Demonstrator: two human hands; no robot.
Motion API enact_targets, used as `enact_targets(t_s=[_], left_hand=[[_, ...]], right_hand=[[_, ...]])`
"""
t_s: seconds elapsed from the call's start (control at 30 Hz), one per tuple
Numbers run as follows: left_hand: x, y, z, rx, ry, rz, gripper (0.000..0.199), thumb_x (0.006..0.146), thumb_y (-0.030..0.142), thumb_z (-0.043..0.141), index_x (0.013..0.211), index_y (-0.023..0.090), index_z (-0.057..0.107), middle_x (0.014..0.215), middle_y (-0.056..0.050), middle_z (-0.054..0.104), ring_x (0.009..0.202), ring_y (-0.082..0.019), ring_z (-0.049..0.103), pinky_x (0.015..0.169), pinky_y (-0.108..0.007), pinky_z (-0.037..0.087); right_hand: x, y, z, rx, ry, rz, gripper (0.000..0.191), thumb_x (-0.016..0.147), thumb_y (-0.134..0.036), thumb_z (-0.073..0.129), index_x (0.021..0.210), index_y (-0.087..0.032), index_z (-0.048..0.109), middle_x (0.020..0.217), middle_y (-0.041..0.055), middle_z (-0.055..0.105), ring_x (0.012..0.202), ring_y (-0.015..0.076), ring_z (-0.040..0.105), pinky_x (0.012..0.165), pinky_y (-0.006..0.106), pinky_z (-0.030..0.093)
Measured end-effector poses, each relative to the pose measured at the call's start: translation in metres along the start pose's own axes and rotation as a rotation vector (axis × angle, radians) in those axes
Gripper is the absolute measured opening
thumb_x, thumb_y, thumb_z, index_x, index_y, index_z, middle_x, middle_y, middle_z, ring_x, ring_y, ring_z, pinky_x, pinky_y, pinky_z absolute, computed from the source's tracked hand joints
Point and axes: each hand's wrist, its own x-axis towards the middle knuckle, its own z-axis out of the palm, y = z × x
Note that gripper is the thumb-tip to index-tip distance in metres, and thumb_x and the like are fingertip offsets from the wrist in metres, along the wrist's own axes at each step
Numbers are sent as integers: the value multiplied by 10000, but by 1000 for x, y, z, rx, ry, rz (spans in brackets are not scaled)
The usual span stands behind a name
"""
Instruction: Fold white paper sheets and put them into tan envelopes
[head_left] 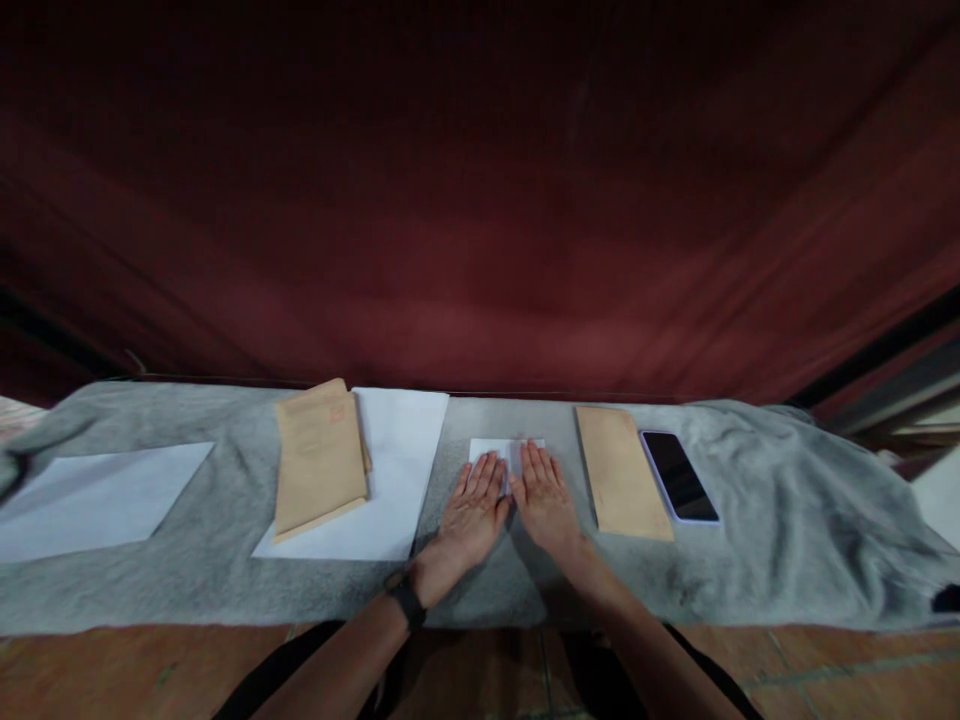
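Note:
A small piece of white paper point(507, 446), which looks folded, lies on the grey cloth in front of me. My left hand point(474, 505) rests flat on its left side, fingers stretched out. On its right side lies my right hand point(544, 498), also flat with the fingers extended. The two thumbs almost meet over the lower part of the paper. Both palms cover much of it, so its full shape is hidden. A dark watch point(406, 598) is on my left wrist.
Right of my hands lie a brown envelope point(624, 475) and a phone point(679, 478). To the left, brown envelopes point(319, 455) sit on white sheets point(401, 450), and another white sheet point(105, 495) lies farther left. Grey cloth point(787, 510) covers the surface; a dark red wall point(480, 250) rises behind.

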Motion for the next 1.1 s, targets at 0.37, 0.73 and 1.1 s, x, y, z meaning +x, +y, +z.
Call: enact_targets(t_s=[0.37,0.73,1.1], left_hand=[[-4,-10,-6,33,5,-64,641,1042,445,313,1565,77,343,1626,-166,369,1537,-254,292,1238,-454,296],[-2,-25,-25,20,-7,-19,586,1009,445,470,1500,126,470,1558,-167,481,1490,-295,388,1212,-497,331],[13,-22,-35,22,-109,112,394,961,163,519,1344,175,609,1424,-131,624,1352,-255,558,1114,-408,456]], right_hand=[[-19,7,-1,-32,-35,-9,642,1083,-458,276,1578,-52,323,1634,166,323,1523,271,314,1237,468,253],[-22,18,-13,-44,-52,42,646,1055,-454,351,1573,-69,352,1614,172,374,1487,309,374,1222,490,250],[-10,18,-30,-34,-194,83,645,1024,-434,426,1546,-55,405,1621,145,365,1477,325,387,1214,469,280]])
